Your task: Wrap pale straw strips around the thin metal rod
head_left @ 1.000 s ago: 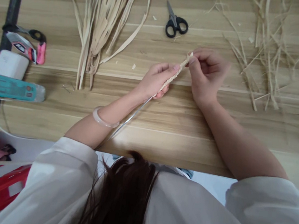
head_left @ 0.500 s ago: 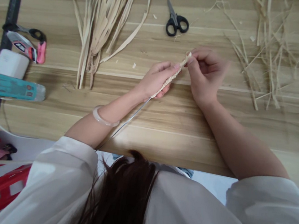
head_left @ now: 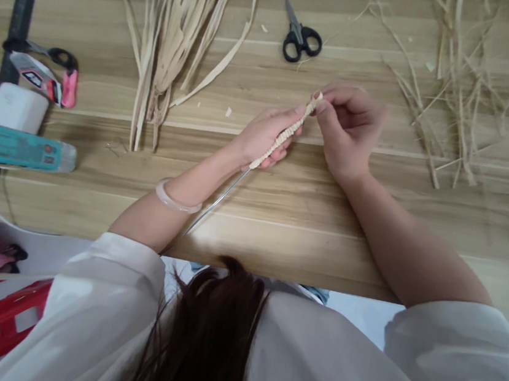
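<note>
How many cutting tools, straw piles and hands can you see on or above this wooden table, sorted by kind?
Scissors: 1, black-handled scissors.
Straw piles: 2, broad strips and thin tangled strands.
Hands: 2, left hand and right hand, both on the braided straw piece.
Total: 5.

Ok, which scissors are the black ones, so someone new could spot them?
Look to the far edge of the wooden table, between the flat leaf bundle and the loose straw. The black scissors lie there alone, shut, all-black handles; the other pair, far left, has a pink handle.
</note>
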`<control>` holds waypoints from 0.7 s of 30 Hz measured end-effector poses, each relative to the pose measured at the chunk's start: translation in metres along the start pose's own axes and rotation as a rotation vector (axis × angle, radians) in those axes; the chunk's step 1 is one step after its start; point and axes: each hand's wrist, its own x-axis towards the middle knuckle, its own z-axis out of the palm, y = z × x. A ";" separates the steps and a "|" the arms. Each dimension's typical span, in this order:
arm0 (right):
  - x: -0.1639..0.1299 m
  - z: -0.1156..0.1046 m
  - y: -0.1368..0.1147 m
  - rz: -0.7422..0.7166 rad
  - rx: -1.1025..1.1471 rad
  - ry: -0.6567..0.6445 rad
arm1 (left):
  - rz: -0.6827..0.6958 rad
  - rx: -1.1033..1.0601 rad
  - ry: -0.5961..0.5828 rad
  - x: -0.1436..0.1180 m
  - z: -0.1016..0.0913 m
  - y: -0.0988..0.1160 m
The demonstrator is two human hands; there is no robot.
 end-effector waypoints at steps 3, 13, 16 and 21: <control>0.000 -0.001 0.000 0.038 -0.024 0.001 | 0.036 -0.042 -0.014 0.001 0.000 -0.001; 0.000 -0.001 0.011 0.311 0.162 0.008 | 0.052 0.064 0.079 0.000 0.000 -0.002; 0.002 -0.002 0.011 0.410 0.245 -0.001 | 0.052 0.129 0.099 -0.001 0.001 -0.002; 0.005 -0.003 0.007 0.483 0.340 0.004 | 0.062 0.176 0.095 -0.002 0.002 -0.001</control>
